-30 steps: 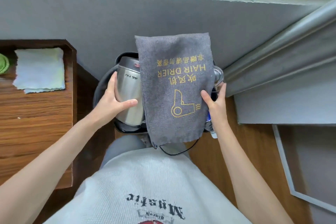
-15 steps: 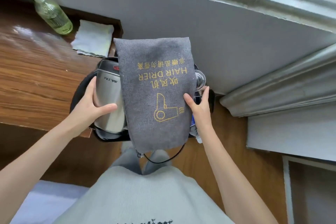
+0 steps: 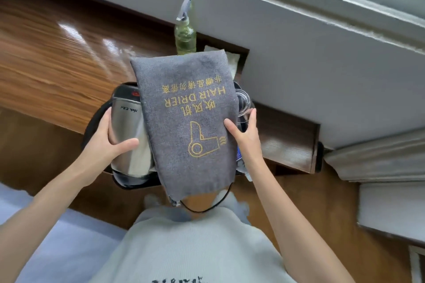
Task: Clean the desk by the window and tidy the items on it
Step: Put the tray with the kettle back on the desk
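Observation:
I carry a black tray [image 3: 90, 126] over the front edge of the wooden desk [image 3: 57, 64]. A steel kettle [image 3: 126, 122] stands on its left side. A grey "HAIR DRIER" bag [image 3: 190, 122] lies across the middle and hangs off the near edge. A clear glass [image 3: 243, 101] and a blue-labelled bottle [image 3: 240, 156] peek out at the right. My left hand [image 3: 108, 142] grips the tray's left side, thumb across the kettle. My right hand [image 3: 246, 135] grips the right side, thumb on the bag.
A green spray bottle [image 3: 185, 39] and a white cloth [image 3: 232, 62] sit at the desk's back right corner, under the grey window wall [image 3: 299, 57]. A black cord [image 3: 207, 207] loops below the bag. Grey curtain [image 3: 379, 158] hangs at the right.
The tray with its load has come from beside the desk to over its front edge, and the view has swung left. Both hands keep the same hold.

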{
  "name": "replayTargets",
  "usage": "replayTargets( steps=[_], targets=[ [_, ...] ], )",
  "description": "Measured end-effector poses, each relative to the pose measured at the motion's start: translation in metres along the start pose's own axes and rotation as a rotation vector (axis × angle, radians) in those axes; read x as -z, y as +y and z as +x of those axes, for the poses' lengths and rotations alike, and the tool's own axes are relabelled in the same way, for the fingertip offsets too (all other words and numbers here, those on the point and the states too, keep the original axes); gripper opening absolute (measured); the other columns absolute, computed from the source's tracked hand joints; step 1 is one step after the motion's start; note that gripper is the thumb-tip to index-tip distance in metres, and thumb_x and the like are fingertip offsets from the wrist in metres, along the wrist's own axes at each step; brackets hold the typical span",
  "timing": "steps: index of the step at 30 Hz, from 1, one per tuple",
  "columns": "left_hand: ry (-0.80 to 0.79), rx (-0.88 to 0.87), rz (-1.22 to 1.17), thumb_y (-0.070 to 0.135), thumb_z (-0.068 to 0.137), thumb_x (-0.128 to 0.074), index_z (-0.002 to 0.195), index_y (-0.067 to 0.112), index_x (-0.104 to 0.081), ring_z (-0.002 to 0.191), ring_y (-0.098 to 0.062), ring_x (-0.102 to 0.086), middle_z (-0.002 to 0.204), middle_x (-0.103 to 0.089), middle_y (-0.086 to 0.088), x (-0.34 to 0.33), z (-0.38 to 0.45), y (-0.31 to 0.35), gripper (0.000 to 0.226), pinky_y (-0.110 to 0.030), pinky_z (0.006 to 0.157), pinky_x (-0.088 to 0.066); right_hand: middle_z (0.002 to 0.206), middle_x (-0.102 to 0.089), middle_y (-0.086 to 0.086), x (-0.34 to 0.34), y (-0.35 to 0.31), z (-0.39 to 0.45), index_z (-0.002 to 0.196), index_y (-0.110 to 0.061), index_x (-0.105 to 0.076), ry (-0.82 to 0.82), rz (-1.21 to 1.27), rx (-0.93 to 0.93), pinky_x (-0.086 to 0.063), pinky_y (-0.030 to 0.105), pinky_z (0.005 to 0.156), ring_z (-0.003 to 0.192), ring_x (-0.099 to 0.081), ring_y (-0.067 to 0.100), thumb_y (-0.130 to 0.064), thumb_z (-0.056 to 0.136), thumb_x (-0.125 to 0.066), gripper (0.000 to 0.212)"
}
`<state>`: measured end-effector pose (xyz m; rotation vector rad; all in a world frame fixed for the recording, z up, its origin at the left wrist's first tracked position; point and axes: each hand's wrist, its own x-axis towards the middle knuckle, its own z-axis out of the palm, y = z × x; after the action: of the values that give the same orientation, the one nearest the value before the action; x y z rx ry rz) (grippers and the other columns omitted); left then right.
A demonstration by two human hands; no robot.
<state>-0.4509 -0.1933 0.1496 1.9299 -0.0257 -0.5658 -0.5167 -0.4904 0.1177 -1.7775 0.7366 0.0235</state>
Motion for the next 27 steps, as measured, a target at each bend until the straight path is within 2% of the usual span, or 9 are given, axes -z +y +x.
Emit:
replayTargets(
  steps=[2,5,10,15,18,20,24,27],
  targets=[
    [-0.012,-0.003,-0.021,0.056,0.049,-0.071,0.137,0.051,-0.026,0.121,0.005,-0.047,0.132,-0.047,0.029,0.048,0.007,-0.01,0.099,-0.027,0.099,-0.038,0.142,-0.034,-0.021,-0.049,-0.016,-0.006,0.154,-0.026,-0.008,0.01,-0.001,-0.001,-0.025,0.046,0.115,0.141,-0.028,0.014,-0.085,0.05,-0.058,0.13],
    [-0.041,0.001,-0.052,0.055,0.049,-0.072,0.123,0.061,-0.03,0.109,0.019,-0.049,0.118,-0.05,0.041,0.114,0.018,-0.023,0.085,-0.017,0.086,-0.04,0.152,-0.031,-0.013,-0.114,-0.04,-0.011,0.154,-0.027,-0.008,0.023,0.007,-0.019,-0.022,0.042,0.117,0.143,-0.025,0.014,-0.083,0.053,-0.06,0.127],
    [-0.049,0.017,-0.06,0.055,0.05,-0.072,0.126,0.059,-0.026,0.107,0.023,-0.048,0.122,-0.048,0.036,0.2,0.042,-0.047,0.089,-0.014,0.085,-0.039,0.156,-0.027,-0.008,-0.196,-0.071,-0.011,0.154,-0.025,-0.004,0.039,-0.017,-0.029,-0.02,0.042,0.116,0.145,-0.021,0.017,-0.072,0.065,-0.065,0.119],
    [-0.051,0.037,-0.092,0.053,0.05,-0.074,0.12,0.063,-0.029,0.104,0.025,-0.048,0.119,-0.048,0.04,0.257,0.08,-0.066,0.084,-0.015,0.084,-0.039,0.154,-0.03,-0.007,-0.256,-0.099,0.009,0.154,-0.025,-0.007,0.067,-0.015,-0.044,-0.023,0.04,0.115,0.143,-0.025,0.016,-0.073,0.061,-0.068,0.121],
    [-0.055,0.039,-0.117,0.049,0.053,-0.075,0.117,0.064,-0.028,0.103,0.024,-0.05,0.11,-0.052,0.046,0.289,0.105,-0.072,0.08,-0.012,0.081,-0.04,0.155,-0.029,-0.006,-0.29,-0.118,0.03,0.154,-0.026,-0.007,0.064,-0.024,-0.063,-0.023,0.041,0.117,0.144,-0.024,0.015,-0.081,0.051,-0.061,0.129],
    [-0.051,0.038,-0.121,0.053,0.05,-0.072,0.119,0.063,-0.028,0.104,0.023,-0.049,0.11,-0.051,0.048,0.311,0.125,-0.078,0.082,-0.011,0.082,-0.04,0.156,-0.028,-0.005,-0.314,-0.129,0.047,0.154,-0.027,-0.006,0.057,-0.038,-0.071,-0.023,0.045,0.117,0.144,-0.024,0.016,-0.084,0.047,-0.058,0.132],
    [-0.043,0.051,-0.111,0.054,0.048,-0.072,0.124,0.06,-0.026,0.106,0.023,-0.048,0.121,-0.047,0.037,0.362,0.172,-0.091,0.089,-0.014,0.084,-0.04,0.157,-0.026,-0.004,-0.371,-0.151,0.082,0.154,-0.03,-0.006,0.054,-0.035,-0.078,-0.024,0.047,0.116,0.144,-0.024,0.018,-0.085,0.045,-0.058,0.133],
    [-0.048,0.083,-0.075,0.056,0.049,-0.073,0.143,0.048,-0.021,0.115,0.013,-0.047,0.13,-0.044,0.031,0.408,0.207,-0.098,0.108,-0.021,0.094,-0.039,0.159,-0.022,-0.004,-0.415,-0.173,0.106,0.154,-0.033,-0.006,0.042,-0.03,-0.11,-0.024,0.048,0.116,0.145,-0.023,0.019,-0.086,0.047,-0.058,0.13]
  ],
)
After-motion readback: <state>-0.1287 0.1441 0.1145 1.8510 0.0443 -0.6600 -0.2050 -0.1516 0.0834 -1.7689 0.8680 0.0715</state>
